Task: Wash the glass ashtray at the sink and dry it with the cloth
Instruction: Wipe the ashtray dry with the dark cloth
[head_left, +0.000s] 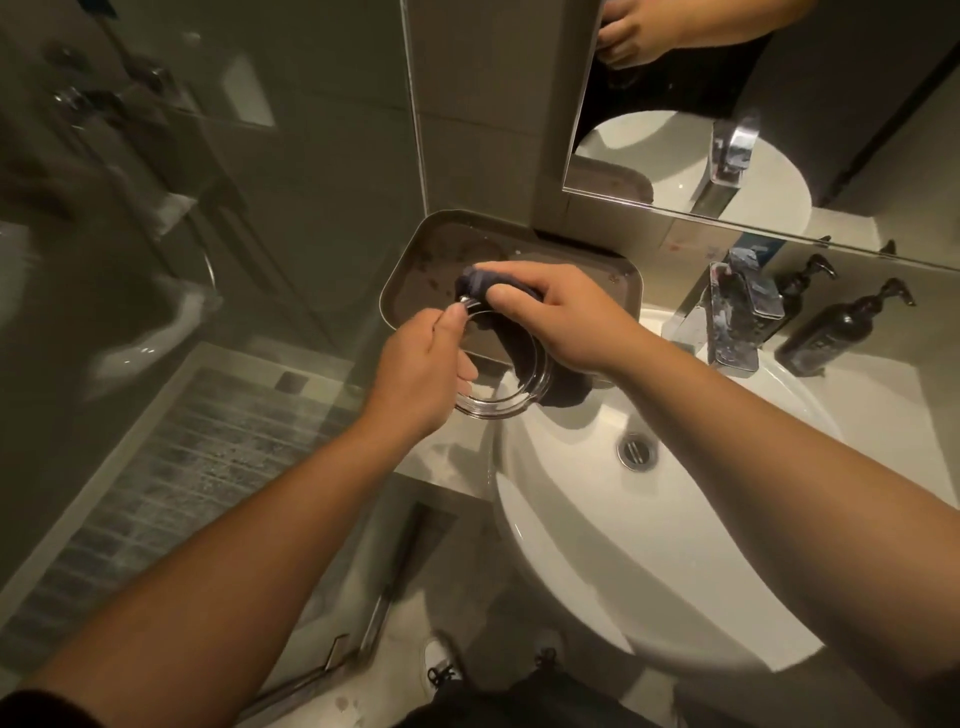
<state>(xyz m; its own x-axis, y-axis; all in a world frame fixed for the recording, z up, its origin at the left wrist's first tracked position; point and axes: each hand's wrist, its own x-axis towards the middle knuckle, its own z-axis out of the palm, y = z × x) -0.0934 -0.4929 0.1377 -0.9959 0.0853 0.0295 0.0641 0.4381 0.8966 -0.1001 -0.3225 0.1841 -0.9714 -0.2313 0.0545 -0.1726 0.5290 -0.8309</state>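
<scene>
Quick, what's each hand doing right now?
Left hand: grips the glass ashtray by its rim.
Right hand: holds the dark cloth against the ashtray.

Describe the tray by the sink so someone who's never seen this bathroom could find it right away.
Start at the white sink basin. Behind its left edge, in the corner beneath the mirror, lies the tray. It is flat, brown and rounded-rectangular with a low rim, unlike the two upright dark pump bottles right of the faucet.
</scene>
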